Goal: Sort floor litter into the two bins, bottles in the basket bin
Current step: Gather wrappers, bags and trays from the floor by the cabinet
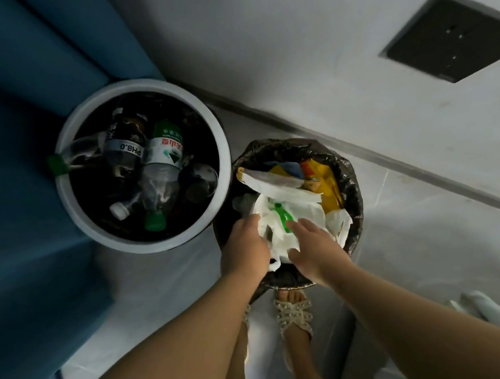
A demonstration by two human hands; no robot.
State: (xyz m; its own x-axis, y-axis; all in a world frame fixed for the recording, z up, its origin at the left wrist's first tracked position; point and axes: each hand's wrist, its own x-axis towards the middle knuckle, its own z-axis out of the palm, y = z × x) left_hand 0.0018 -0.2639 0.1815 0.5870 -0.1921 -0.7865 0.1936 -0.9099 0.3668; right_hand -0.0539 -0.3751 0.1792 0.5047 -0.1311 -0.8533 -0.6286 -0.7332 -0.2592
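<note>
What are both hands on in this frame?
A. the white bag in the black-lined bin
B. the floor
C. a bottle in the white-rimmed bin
A: the left hand and the right hand both lie on the white bag, over the black-lined bin.

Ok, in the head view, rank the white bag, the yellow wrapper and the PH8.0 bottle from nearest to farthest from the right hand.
1. white bag: right under the right hand, whose fingers touch it, in the black-lined bin.
2. yellow wrapper: same bin, far side, beyond the bag.
3. PH8.0 bottle: in the basket bin, off to the left.
</note>
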